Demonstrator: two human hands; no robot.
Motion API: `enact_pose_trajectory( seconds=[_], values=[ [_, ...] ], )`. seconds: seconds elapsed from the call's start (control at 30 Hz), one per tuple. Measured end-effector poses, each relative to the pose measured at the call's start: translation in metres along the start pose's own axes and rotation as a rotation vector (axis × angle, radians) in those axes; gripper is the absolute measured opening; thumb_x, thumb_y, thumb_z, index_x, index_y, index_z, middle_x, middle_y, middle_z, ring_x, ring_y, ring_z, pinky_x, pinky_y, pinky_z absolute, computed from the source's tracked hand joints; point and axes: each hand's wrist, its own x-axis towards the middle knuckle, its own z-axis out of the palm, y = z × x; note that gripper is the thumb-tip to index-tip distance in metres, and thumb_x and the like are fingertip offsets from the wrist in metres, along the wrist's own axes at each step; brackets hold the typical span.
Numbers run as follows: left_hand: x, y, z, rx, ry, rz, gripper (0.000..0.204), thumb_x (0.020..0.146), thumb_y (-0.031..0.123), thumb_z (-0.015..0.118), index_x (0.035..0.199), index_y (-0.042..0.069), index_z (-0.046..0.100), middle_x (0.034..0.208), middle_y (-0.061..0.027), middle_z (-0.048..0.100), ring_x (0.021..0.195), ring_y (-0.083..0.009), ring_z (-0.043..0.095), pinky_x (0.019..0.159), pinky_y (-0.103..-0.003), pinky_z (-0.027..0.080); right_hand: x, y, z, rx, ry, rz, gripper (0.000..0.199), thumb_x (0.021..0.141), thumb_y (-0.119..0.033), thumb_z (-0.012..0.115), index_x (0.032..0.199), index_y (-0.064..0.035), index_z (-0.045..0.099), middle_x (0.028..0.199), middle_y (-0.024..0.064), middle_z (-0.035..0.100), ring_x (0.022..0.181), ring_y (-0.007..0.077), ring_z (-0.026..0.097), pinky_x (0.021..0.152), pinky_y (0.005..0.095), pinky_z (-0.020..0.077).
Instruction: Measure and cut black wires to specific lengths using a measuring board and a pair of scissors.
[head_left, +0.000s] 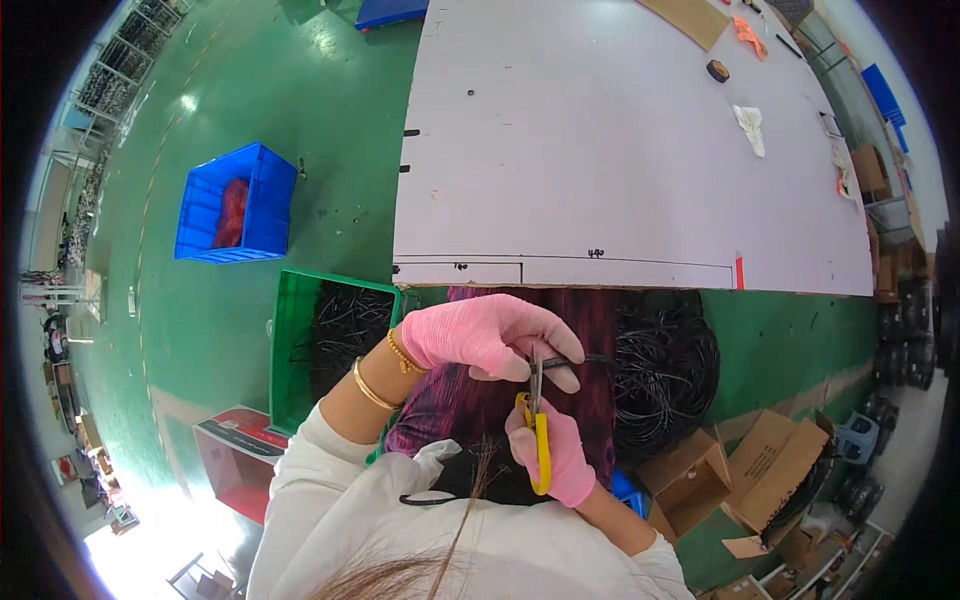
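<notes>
The black cable (590,360) sticks out just past your left fingertips, pinched in your left hand (485,335). Your right hand (555,450) grips the yellow-handled scissors (538,430), blades meeting the cable between your fingers. Beyond your fingers coils a black cable bundle (665,365); a green crate (300,340) sits behind your left wrist.

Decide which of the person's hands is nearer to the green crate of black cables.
Left. The left hand sits just right of the green crate; the right hand, holding yellow scissors, is farther right.
</notes>
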Motion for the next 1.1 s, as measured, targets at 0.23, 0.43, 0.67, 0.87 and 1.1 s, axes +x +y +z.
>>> enact_pose_trajectory(
  seconds=[0.23, 0.43, 0.67, 0.87, 1.1],
  values=[
    [0.003, 0.005, 0.008, 0.017, -0.017, 0.043, 0.058, 0.071, -0.003, 0.052, 0.129, -0.008, 0.052, 0.122, -0.0236, 0.067, 0.112, -0.0188, 0.065, 0.086, -0.022, 0.051, -0.001, -0.012, -0.008, 0.251, -0.068, 0.281, 0.027, 0.086, -0.018, 0.076, 0.091, -0.0021, 0.056, 0.071, 0.0033, 0.061, 0.064, 0.0119, 0.057, 0.060, 0.0277, 0.0484],
    [-0.006, -0.006, -0.003, 0.060, 0.072, 0.091, 0.051, 0.076, -0.002, 0.052, 0.127, -0.005, 0.055, 0.118, -0.0144, 0.071, 0.061, -0.0008, 0.049, 0.048, -0.016, 0.037, -0.013, -0.005, -0.028, -0.054, 0.361, -0.187, 0.037, 0.069, -0.008, 0.088, 0.088, -0.0041, 0.057, 0.081, 0.0067, 0.065, 0.067, 0.0123, 0.057, 0.063, 0.0268, 0.0481],
    [-0.034, -0.009, 0.009, 0.164, 0.194, 0.100, 0.052, 0.074, -0.003, 0.055, 0.125, -0.006, 0.058, 0.110, -0.0138, 0.073, 0.079, -0.0031, 0.057, 0.064, -0.018, 0.046, 0.037, -0.041, -0.057, -0.663, 0.295, -0.298, 0.026, 0.075, 0.003, 0.079, 0.093, -0.0007, 0.062, 0.095, 0.0051, 0.069, 0.075, 0.0090, 0.060, 0.064, 0.0245, 0.0468],
    [-0.147, -0.054, -0.006, 0.661, 1.025, 0.133, 0.047, 0.078, -0.004, 0.059, 0.124, -0.003, 0.061, 0.101, -0.0071, 0.075, 0.080, -0.0038, 0.060, 0.073, -0.021, 0.049, 0.053, -0.072, -0.040, -0.772, 0.237, -0.460, 0.023, 0.076, -0.004, 0.082, 0.085, -0.0004, 0.061, 0.073, 0.0044, 0.064, 0.063, 0.0099, 0.055, 0.059, 0.0261, 0.0474],
    [-0.138, -0.068, -0.003, 1.471, 1.431, 0.113, 0.029, 0.072, 0.012, 0.070, 0.101, 0.007, 0.067, 0.093, -0.0100, 0.068, 0.087, -0.0334, 0.065, 0.075, -0.042, 0.054, 0.095, -0.114, -0.021, -1.019, 0.137, -0.563, 0.032, 0.073, -0.010, 0.086, 0.080, -0.0009, 0.056, 0.066, 0.0120, 0.052, 0.058, 0.0225, 0.047, 0.054, 0.0312, 0.0433]
  ],
)
